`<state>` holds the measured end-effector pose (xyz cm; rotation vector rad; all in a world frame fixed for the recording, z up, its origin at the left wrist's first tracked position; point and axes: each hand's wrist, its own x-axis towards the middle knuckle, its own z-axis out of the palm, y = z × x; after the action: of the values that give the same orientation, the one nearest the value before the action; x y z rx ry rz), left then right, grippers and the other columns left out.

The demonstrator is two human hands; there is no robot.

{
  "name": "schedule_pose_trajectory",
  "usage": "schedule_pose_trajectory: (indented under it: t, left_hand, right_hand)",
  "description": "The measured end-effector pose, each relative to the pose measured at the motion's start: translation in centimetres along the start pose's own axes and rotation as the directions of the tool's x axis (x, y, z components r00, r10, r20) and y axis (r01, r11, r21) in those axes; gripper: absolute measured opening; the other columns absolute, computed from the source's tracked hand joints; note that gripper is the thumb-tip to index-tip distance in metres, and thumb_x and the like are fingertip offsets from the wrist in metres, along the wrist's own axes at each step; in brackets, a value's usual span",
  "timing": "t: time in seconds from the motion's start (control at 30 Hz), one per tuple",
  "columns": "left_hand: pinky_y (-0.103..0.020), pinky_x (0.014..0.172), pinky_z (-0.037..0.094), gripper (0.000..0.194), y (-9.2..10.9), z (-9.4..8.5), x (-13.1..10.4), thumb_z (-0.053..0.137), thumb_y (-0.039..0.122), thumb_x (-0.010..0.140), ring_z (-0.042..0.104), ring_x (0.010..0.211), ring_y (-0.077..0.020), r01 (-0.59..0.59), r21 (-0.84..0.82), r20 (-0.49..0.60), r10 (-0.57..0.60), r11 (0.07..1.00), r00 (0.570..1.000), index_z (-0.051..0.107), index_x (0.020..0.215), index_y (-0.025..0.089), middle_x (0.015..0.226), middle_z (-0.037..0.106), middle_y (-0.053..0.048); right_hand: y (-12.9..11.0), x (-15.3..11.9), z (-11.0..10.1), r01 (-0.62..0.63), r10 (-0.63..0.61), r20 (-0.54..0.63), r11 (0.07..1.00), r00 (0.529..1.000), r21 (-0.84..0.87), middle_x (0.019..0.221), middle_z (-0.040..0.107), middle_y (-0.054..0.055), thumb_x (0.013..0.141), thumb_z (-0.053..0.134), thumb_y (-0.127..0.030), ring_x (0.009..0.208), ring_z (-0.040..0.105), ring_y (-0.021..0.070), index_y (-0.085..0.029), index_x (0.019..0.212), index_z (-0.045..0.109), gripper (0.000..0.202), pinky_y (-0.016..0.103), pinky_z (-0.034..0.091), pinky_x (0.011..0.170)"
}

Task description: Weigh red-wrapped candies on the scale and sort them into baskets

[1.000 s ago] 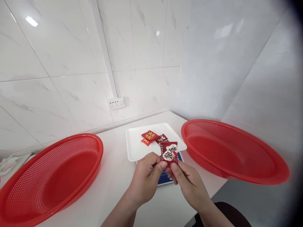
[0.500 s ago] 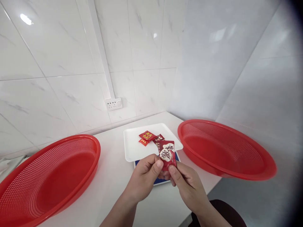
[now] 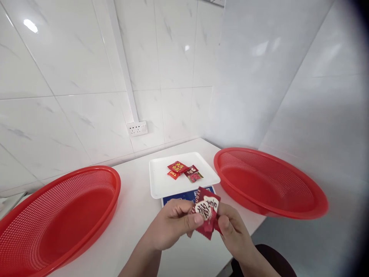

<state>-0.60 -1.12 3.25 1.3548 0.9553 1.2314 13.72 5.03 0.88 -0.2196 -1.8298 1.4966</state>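
A dark red candy packet [image 3: 206, 209] with a white label and dark characters is held between both hands, in front of a white tray. My left hand [image 3: 175, 223] pinches its left side with the thumb on top. The fingers of my right hand [image 3: 230, 227] are closed on its right edge. Beyond them, the white tray [image 3: 161, 186] bears a red packet with yellow characters [image 3: 178, 167], a smaller red one [image 3: 173, 175] and dark red and pink packets [image 3: 195, 176]. The tray rests over a blue-topped device [image 3: 178, 195], partly hidden by my left hand.
A red mesh basket [image 3: 77, 215] stands at the left and another red basket [image 3: 259, 188] at the right, both on the white table [image 3: 135, 215]. A tiled wall with a socket [image 3: 137, 128] rises behind. A dark round seat [image 3: 273, 261] shows at the lower right.
Both hands have come lower and nearer with the packet, which is now tilted. More of the blue device and the pink packet on the tray shows.
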Motion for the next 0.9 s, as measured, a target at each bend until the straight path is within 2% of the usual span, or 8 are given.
schedule_pose_trajectory:
  t: [0.1,0.17,0.27,0.37,0.53,0.7,0.9]
  left_hand:
    - [-0.023,0.046,0.024,0.041,-0.22,-0.15,-0.08,0.059,0.045,0.075,0.033,0.048,-0.0079,0.077,0.048,0.048,-0.080,0.996,0.996,0.043,0.051,0.016,0.049,0.041,0.003]
    - [-0.022,0.047,0.024,0.042,-0.42,-0.01,0.00,0.058,0.046,0.076,0.032,0.048,-0.0075,0.058,0.049,-0.016,-0.057,0.997,0.998,0.040,0.051,0.017,0.050,0.039,0.004]
    - [-0.022,0.051,0.028,0.037,-0.59,0.35,0.21,0.054,0.045,0.079,0.037,0.055,-0.0090,0.012,0.100,-0.129,0.001,0.995,0.992,0.042,0.059,0.017,0.057,0.045,0.003]
    - [-0.022,0.057,0.032,0.030,-0.54,0.62,0.40,0.052,0.041,0.081,0.041,0.062,-0.0108,0.010,0.204,-0.155,0.022,0.979,0.988,0.049,0.067,0.016,0.066,0.049,0.001]
    - [-0.021,0.057,0.034,0.029,-0.33,0.45,0.42,0.048,0.039,0.084,0.041,0.061,-0.0105,-0.006,0.141,-0.183,0.032,0.990,0.983,0.050,0.066,0.017,0.063,0.046,0.002]
    - [-0.019,0.053,0.030,0.028,-0.24,0.03,0.19,0.049,0.039,0.084,0.037,0.058,-0.0087,0.032,0.125,-0.150,-0.013,0.992,0.989,0.049,0.068,0.016,0.063,0.046,0.003]
    - [-0.020,0.054,0.030,0.032,-0.46,0.21,0.25,0.049,0.040,0.084,0.037,0.057,-0.0084,-0.019,0.122,-0.174,0.040,0.992,0.984,0.046,0.063,0.016,0.061,0.044,0.003]
  right_hand:
    - [-0.21,0.10,-0.19,-0.115,0.115,-0.022,0.993,0.993,0.012,0.056,0.055,0.001,0.084,0.041,-0.056,0.052,0.052,0.0142,-0.018,0.066,0.055,0.044,0.024,0.042,0.050]
    - [-0.34,0.20,-0.21,-0.156,0.149,-0.104,0.986,0.983,-0.065,0.053,0.053,0.000,0.085,0.041,-0.050,0.049,0.049,0.0128,-0.018,0.063,0.052,0.041,0.023,0.039,0.047]
    - [-0.22,0.33,-0.12,-0.136,0.080,-0.280,0.973,0.957,-0.186,0.050,0.049,-0.001,0.086,0.041,-0.048,0.047,0.044,0.0120,-0.018,0.057,0.047,0.042,0.023,0.036,0.044]
    - [0.12,0.42,-0.02,-0.127,0.030,-0.366,0.961,0.930,-0.245,0.049,0.046,-0.001,0.086,0.040,-0.049,0.047,0.042,0.0120,-0.019,0.055,0.046,0.043,0.023,0.034,0.043]
    - [0.42,0.38,-0.18,-0.075,-0.026,-0.354,0.961,0.935,-0.268,0.051,0.046,-0.003,0.084,0.045,-0.046,0.047,0.040,0.0101,-0.019,0.063,0.051,0.035,0.021,0.034,0.044]
    - [0.40,0.20,-0.63,-0.100,0.005,-0.339,0.960,0.941,-0.263,0.052,0.045,-0.003,0.085,0.043,-0.045,0.048,0.041,0.0103,-0.018,0.062,0.048,0.036,0.021,0.035,0.044]
    - [-0.04,0.35,-0.36,-0.076,-0.086,-0.372,0.914,0.924,-0.399,0.050,0.041,-0.004,0.087,0.041,-0.040,0.046,0.037,0.0092,-0.018,0.058,0.044,0.037,0.020,0.032,0.042]
